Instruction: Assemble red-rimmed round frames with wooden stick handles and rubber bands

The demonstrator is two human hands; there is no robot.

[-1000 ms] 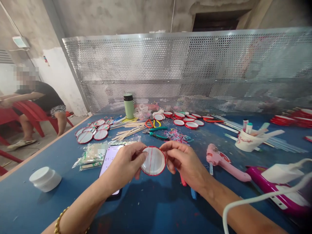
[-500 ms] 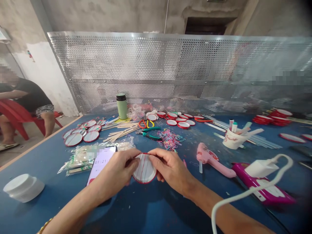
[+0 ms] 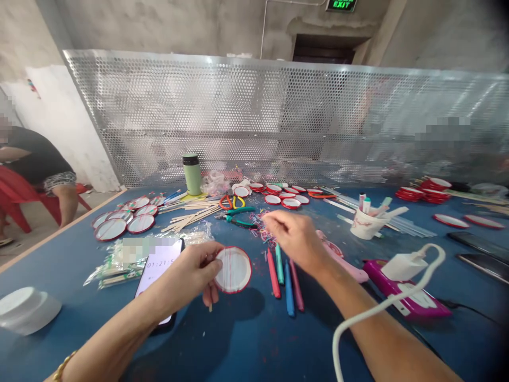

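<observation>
Cup [image 3: 363, 227] — markers [image 3: 366, 205], sticks [image 3: 396, 212] inside; left hand [image 3: 195, 269] gripping disc [image 3: 235, 270]; right hand [image 3: 297, 237] — grip unclear.

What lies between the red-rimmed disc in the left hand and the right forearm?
From disc to forearm: red stick, green stick, blue stick and pink stick on the blue table, as the head view shows.

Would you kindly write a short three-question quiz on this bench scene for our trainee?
1. Which hand holds the red-rimmed disc?
2. True or false: the green bottle is lying on its side.
3. Which of these is nearest the right hand?
A) the paper cup
B) the pile of small coloured loops
C) the white tub

Key: 1. The left hand. 2. False; it stands upright. 3. B.
</observation>
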